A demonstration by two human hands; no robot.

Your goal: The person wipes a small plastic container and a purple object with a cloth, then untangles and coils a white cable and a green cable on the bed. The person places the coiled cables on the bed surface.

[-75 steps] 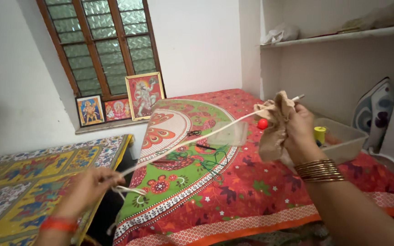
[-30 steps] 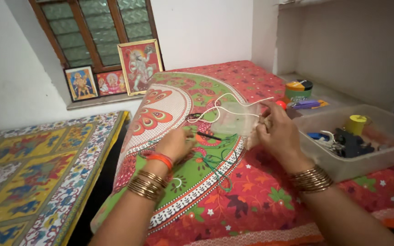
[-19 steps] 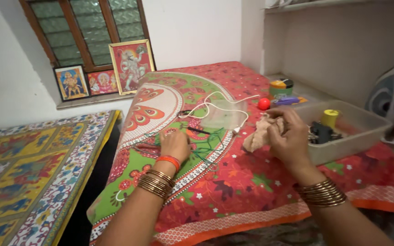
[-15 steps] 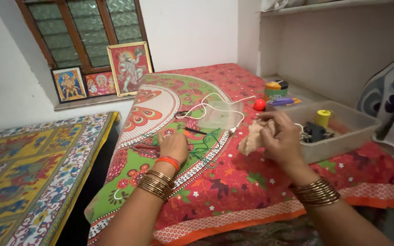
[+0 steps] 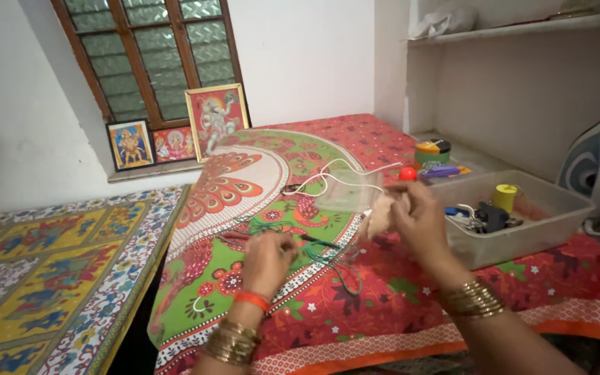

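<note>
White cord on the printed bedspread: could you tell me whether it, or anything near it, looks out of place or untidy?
The thin white cord sprawls in loose loops over a clear plastic sheet, not wound. Dark green thread lies in a tangle by the left hand. The right hand pinches a crumpled beige cloth. Nothing looks spilled or broken.
</note>
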